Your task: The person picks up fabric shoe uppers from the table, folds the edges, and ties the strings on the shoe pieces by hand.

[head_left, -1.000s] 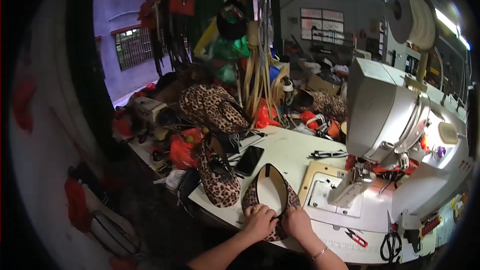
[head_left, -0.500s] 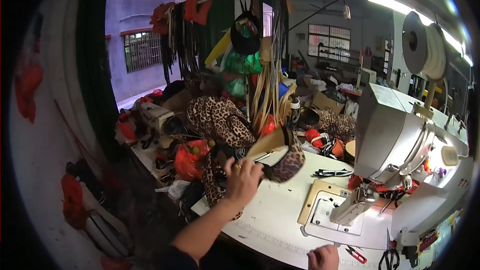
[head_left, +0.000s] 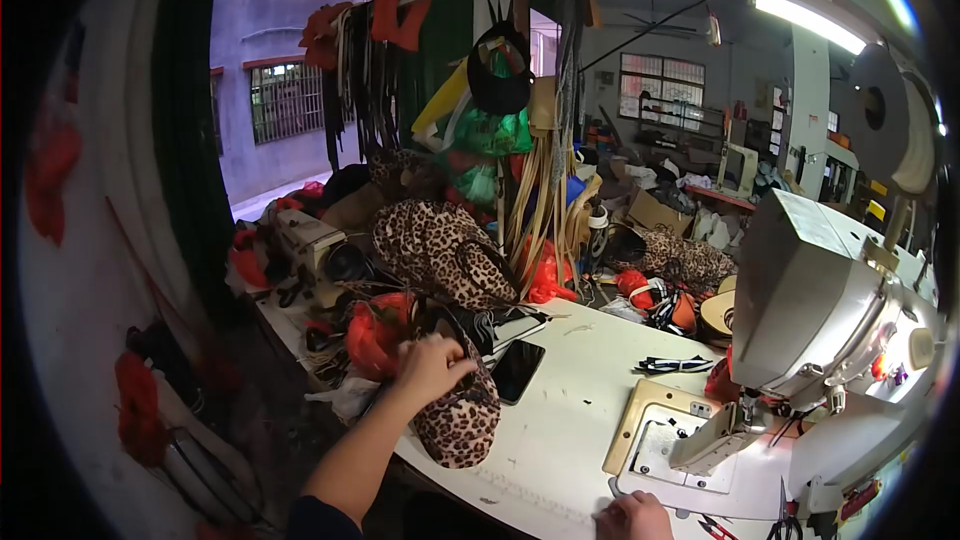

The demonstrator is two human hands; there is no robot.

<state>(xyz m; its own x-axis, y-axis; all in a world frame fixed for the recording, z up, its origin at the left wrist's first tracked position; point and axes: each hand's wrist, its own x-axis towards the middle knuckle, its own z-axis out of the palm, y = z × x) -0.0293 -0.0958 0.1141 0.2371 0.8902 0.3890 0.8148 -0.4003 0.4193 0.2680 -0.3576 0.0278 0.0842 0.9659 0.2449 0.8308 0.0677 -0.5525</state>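
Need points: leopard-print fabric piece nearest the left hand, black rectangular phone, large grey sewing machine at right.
Leopard-print fabric piece (head_left: 463,422): head view, patterned surface.
Black rectangular phone (head_left: 519,372): head view, middle of screen.
Large grey sewing machine (head_left: 800,292): head view, side of housing.

1 tube light (head_left: 808,22) glows overhead; left, a barred window (head_left: 287,100) (purplish wall (head_left: 285,162) around).

Leopard-print piece (head_left: 458,430); white tabletop (head_left: 565,420); red bag (head_left: 370,342).

Sewing machine (head_left: 795,290): looked smooth, painted metal. Left of it: smartphone (head_left: 520,372), glossy-screened; leopard-print piece (head_left: 460,425), matt cloth.
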